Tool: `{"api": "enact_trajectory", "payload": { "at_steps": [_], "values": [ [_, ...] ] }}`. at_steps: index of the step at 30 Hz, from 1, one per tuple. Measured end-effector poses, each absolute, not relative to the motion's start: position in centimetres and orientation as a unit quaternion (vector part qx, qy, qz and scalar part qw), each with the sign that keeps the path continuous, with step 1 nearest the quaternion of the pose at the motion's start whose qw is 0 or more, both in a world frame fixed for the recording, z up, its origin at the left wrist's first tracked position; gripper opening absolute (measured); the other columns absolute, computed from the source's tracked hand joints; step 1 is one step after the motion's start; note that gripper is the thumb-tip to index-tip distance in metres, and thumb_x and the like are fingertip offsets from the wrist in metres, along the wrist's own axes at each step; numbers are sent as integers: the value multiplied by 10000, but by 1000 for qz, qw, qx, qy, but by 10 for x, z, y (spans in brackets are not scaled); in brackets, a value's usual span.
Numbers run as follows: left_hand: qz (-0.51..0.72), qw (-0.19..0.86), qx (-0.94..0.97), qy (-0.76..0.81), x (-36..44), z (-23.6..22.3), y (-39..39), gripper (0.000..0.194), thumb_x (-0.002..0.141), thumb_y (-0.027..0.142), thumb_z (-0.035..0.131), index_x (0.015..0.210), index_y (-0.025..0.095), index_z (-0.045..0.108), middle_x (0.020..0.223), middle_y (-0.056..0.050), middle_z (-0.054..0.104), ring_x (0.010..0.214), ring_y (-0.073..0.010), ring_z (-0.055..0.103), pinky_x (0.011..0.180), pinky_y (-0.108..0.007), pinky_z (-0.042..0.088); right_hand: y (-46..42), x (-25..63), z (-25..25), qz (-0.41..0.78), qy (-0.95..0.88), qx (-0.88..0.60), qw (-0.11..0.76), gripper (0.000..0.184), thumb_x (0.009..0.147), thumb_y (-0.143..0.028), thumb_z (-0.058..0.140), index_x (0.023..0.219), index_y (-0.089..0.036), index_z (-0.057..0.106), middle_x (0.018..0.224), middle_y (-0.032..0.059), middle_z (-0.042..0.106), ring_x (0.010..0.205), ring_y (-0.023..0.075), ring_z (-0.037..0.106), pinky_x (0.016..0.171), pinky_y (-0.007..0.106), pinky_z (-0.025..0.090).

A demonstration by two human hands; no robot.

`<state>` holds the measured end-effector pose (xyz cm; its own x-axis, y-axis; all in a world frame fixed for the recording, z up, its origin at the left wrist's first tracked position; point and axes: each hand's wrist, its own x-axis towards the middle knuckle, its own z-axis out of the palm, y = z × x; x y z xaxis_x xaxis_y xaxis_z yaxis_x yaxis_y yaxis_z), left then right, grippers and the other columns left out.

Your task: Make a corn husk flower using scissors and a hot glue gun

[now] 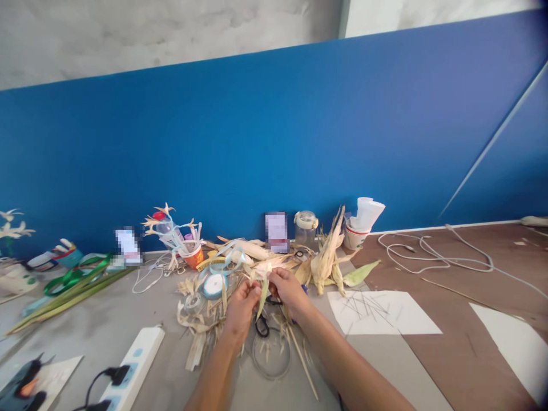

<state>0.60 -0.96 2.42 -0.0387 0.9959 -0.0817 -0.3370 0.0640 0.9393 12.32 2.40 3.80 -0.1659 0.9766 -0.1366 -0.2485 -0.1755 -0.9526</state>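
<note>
Between my two hands hangs a narrow greenish corn husk strip, its pale upper end near my fingertips. My right hand pinches it near the top, thumb against fingers. My left hand is closed at its other side, thumb and fingers pressed together on the husk. Just below lie scissors with black handles, partly hidden, and a coil of thin wire. A roll of light blue ribbon sits left of my left hand. Dry corn husks are heaped beyond and to the right.
A power strip and a glue gun occupy the front left. Thin wire pieces lie on white paper at right. Behind stand a paper cup, a clear jar and a husk flower. White cables sprawl at right.
</note>
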Motion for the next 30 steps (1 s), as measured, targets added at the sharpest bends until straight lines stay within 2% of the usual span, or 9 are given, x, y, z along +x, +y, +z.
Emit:
{"api": "enact_trajectory", "payload": {
  "at_steps": [9, 16, 20, 22, 24, 26, 28, 30],
  "values": [
    [529, 544, 410, 506, 8, 29, -10, 285, 564, 344, 757, 662, 147, 575, 551, 25, 547, 483, -91, 453, 455, -197, 284, 25, 119, 30, 664, -402, -398, 489, 237, 632, -375, 582, 581, -189, 443, 416, -87, 377, 386, 53, 293, 425, 204, 218],
    [553, 598, 359, 456, 8, 37, -12, 253, 568, 331, 761, 675, 149, 623, 538, 24, 563, 451, -81, 446, 475, -211, 333, 28, 121, 31, 684, -416, -387, 458, 214, 672, -355, 554, 589, -172, 480, 414, -58, 453, 379, 58, 347, 434, 196, 252],
    [563, 619, 332, 436, 7, 41, -12, 268, 565, 332, 768, 694, 138, 636, 513, 36, 537, 397, -48, 377, 413, -194, 288, 28, 122, 32, 674, -437, -399, 441, 207, 745, -324, 479, 599, -177, 470, 426, -49, 437, 390, 77, 349, 435, 208, 268],
    [572, 618, 307, 444, 4, 41, -11, 299, 559, 343, 773, 729, 137, 640, 526, 36, 546, 395, -43, 378, 390, -185, 264, 27, 123, 35, 603, -477, -442, 462, 156, 766, -276, 455, 665, -170, 510, 505, -25, 479, 451, 100, 400, 468, 221, 319],
    [584, 613, 279, 452, 2, 40, -11, 305, 547, 339, 780, 728, 144, 630, 513, 49, 531, 395, -43, 387, 392, -181, 270, 24, 126, 39, 464, -546, -473, 512, 135, 763, -199, 452, 820, -160, 568, 675, 19, 546, 577, 126, 471, 560, 242, 388],
    [591, 613, 254, 458, 0, 40, -10, 301, 541, 327, 784, 721, 152, 618, 497, 62, 510, 396, -44, 394, 405, -183, 287, 19, 128, 43, 326, -637, -450, 535, 289, 753, -129, 450, 1009, -174, 576, 913, 66, 556, 723, 146, 511, 683, 269, 423],
    [588, 621, 238, 460, -1, 40, -11, 303, 539, 305, 786, 734, 155, 610, 520, 59, 520, 411, -48, 414, 419, -184, 305, 14, 130, 47, 240, -728, -406, 498, 403, 751, -91, 439, 1122, -201, 552, 1150, 104, 476, 807, 157, 524, 754, 293, 427],
    [581, 636, 238, 448, -1, 40, -11, 301, 545, 281, 786, 743, 152, 598, 546, 50, 529, 425, -50, 424, 421, -183, 308, 10, 131, 49, 177, -789, -389, 440, 447, 745, -72, 442, 1155, -217, 544, 1303, 115, 369, 879, 176, 530, 794, 313, 420]
  ]
}}
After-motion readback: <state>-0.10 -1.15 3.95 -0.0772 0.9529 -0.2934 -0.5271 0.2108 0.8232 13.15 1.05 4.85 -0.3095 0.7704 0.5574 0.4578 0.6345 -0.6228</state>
